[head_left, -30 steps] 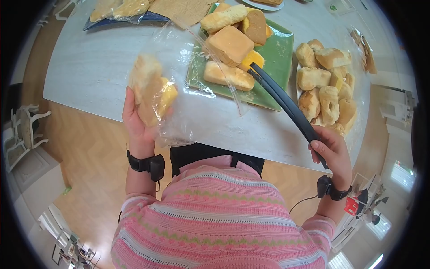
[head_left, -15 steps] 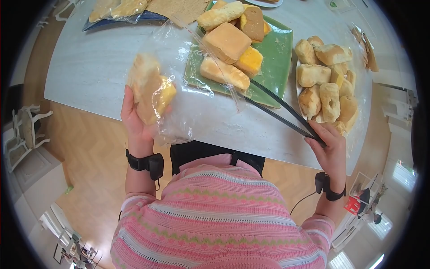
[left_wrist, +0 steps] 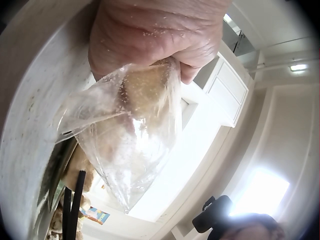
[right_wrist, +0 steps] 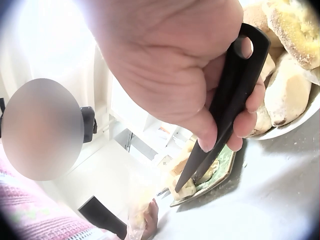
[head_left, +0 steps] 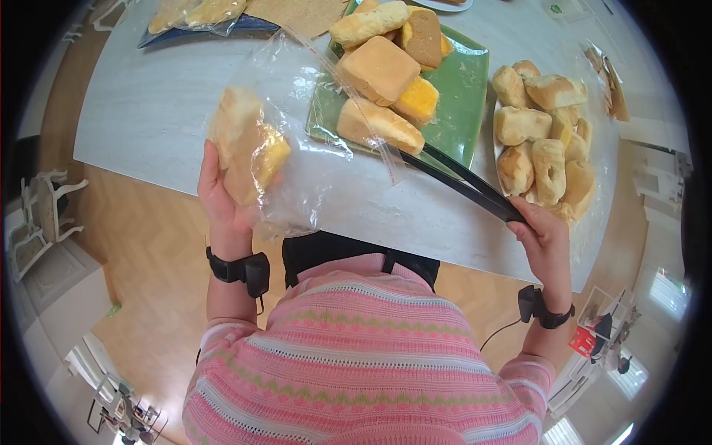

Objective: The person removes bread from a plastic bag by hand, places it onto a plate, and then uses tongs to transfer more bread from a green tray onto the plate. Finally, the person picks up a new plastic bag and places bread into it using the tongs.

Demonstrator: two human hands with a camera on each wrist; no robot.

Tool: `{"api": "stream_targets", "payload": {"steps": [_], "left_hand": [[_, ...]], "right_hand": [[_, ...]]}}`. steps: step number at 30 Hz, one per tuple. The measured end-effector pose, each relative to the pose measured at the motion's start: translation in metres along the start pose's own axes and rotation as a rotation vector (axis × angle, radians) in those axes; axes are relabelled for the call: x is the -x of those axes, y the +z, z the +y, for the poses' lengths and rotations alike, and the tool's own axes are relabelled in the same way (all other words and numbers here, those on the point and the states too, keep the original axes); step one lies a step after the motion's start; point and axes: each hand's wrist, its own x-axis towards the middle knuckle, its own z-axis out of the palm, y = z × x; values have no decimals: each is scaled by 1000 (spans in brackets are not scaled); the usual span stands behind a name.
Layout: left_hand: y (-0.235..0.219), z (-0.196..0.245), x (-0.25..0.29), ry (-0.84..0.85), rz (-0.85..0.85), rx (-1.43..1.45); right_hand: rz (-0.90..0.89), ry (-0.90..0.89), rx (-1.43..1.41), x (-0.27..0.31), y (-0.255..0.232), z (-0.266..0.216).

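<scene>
My left hand (head_left: 225,199) grips a clear plastic bag (head_left: 311,174) from below, with several pieces of bread (head_left: 241,141) inside it. The bag's mouth, with a red-dotted seal strip, spreads toward the green plate (head_left: 463,93). In my right hand (head_left: 545,233) are black tongs (head_left: 471,189), held near their joined end. Their tips are at the near end of a long bread roll (head_left: 378,126) on the plate's front edge, one arm on each side of it. Behind that roll lie a square bun (head_left: 380,68), a yellow-topped piece (head_left: 417,100) and more bread.
At the right a white dish (head_left: 495,119) is heaped with several bread rolls (head_left: 549,167). A blue tray (head_left: 215,31) with bagged bread and a brown paper sheet (head_left: 297,16) lie at the back left. The table's front edge (head_left: 475,267) runs close to my body.
The tongs have left the yellow-topped piece, spread apart, and come down to the long roll's near end, where their arms have drawn closer together. My left hand and bag stay nearly still.
</scene>
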Motion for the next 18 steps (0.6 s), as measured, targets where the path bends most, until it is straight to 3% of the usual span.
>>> {"api": "stream_targets", "payload": {"steps": [5,18], "left_hand": [[5,-1,0,-6,-7,3],[0,0,-2,-30,-14,-28]], "right_hand": [[-127,239,-238,9,-8,17],[-144,405,-501,41,-30,43]]}}
